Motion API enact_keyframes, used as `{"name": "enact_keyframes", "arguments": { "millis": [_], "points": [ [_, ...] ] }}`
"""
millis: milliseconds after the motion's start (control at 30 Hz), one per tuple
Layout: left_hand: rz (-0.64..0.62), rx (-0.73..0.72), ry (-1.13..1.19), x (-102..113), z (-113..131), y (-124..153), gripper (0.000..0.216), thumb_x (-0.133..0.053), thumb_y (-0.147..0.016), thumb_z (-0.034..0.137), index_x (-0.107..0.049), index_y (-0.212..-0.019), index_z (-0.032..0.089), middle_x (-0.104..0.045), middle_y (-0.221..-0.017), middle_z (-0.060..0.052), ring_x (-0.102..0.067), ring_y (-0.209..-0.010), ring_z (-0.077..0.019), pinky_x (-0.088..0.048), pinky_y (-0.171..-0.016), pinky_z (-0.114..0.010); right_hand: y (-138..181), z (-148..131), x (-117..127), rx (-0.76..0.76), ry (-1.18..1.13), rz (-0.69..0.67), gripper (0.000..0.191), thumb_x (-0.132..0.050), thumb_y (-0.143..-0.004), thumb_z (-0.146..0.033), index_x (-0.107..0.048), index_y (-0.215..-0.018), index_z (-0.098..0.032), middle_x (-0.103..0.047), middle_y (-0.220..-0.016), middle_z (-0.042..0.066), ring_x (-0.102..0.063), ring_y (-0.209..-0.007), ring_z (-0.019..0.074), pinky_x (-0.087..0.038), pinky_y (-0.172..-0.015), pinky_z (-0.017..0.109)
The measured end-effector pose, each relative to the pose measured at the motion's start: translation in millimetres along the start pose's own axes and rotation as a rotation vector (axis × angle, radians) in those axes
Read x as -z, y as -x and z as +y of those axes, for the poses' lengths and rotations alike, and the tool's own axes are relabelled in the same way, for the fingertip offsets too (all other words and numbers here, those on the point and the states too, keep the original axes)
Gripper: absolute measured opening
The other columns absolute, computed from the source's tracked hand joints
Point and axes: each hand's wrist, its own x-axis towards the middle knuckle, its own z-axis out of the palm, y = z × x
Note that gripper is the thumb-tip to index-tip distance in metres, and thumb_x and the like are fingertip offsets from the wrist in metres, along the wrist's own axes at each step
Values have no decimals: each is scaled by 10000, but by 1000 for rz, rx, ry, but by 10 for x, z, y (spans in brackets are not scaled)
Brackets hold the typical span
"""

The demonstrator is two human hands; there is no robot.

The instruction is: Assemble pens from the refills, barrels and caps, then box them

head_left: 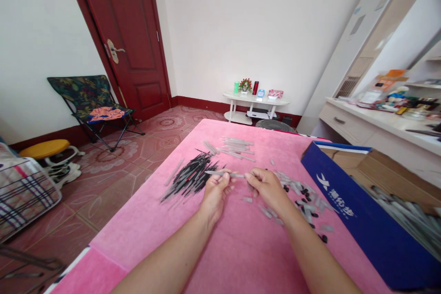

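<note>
- Pinching grey pen point(214, 173) mid-length with left hand point(217, 188), fingers curled closed.
- Gripping its right end with closed right hand point(266, 184), likely for steadiness above pink cloth point(237, 250).
- With dark sticks point(193, 174) leftward, black caps point(305, 191) rightward, seemingly sorted.

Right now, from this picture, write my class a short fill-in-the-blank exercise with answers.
The left hand and right hand hold a slender piece above a cloth coloured ____.
From the camera, the dark rods lie to the ____ of the box.
The box's outside is mostly ____.
The stool seat is ____.

Missing words: pink; left; blue; yellow.
</note>
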Motion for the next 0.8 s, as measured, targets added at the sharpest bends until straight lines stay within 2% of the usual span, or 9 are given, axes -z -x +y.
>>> {"name": "enact_keyframes", "arguments": {
  "millis": [67,167,233,367,467,533,633,733,800],
  "points": [
    [-7,-2,1,6,-4,-3,250,-681,-650,261,-596,-856,149,-631,-812,-28,-581,-659,-91,-444,-533,-162,-2,5,5,-14,19,-17,357,-376,-825,-380,-505,-569,-168,-521,-499,-10,-488,-470,103,-346,-481,206],
    [-8,-6,6,13,-9,-4,240,-673,-661,253,-593,-860,145,-624,-808,-27,-576,-660,-88,-446,-535,-161,-4,0,13,14,46,46,262,-446,-795,-373,-521,-647,-171,-548,-569,-17,-502,-496,100,-349,-487,203],
    [-4,-3,6,14,-9,-2,245,-676,-657,254,-590,-858,144,-627,-814,-30,-574,-664,-89,-446,-540,-163,-2,-11,-1,21,48,66,247,-466,-784,-356,-502,-624,-171,-525,-543,-27,-494,-483,95,-347,-479,200],
    [-3,10,0,8,9,3,254,-678,-653,274,-578,-849,146,-635,-847,-45,-573,-665,-90,-441,-548,-172,8,-35,-74,-63,-77,-16,338,-409,-806,-384,-462,-550,-169,-488,-457,-30,-460,-391,87,-337,-420,199],
    [-20,22,24,12,31,-1,255,-652,-676,315,-573,-856,152,-625,-785,-33,-580,-658,-102,-444,-571,-198,1,-11,-60,-128,-183,-102,406,-352,-818,-444,-493,-565,-158,-520,-465,-7,-475,-376,97,-352,-403,206],
    [-36,30,53,20,47,-8,275,-626,-694,348,-575,-886,157,-601,-725,-18,-586,-657,-116,-445,-586,-219,-16,48,31,-114,-101,-62,408,-360,-812,-439,-530,-577,-151,-552,-495,9,-502,-420,106,-371,-439,211],
    [-64,53,62,22,70,-15,341,-603,-705,378,-574,-968,163,-552,-661,4,-564,-593,-106,-415,-537,-207,-35,180,227,-57,165,54,231,-508,-727,-339,-571,-593,-161,-591,-554,8,-527,-519,121,-378,-510,218],
    [-87,65,15,-9,85,-2,401,-593,-706,395,-562,-1033,166,-493,-590,27,-472,-471,-66,-333,-442,-179,-16,278,300,-5,240,-58,53,-594,-612,-202,-617,-649,-171,-622,-621,7,-544,-591,136,-386,-554,223],
    [-92,53,-42,-40,89,19,427,-589,-703,413,-561,-1044,157,-464,-564,34,-395,-418,-48,-264,-395,-176,19,293,220,14,208,-175,141,-618,-570,-163,-638,-709,-175,-633,-655,9,-548,-597,135,-384,-546,217]
  ]
}}
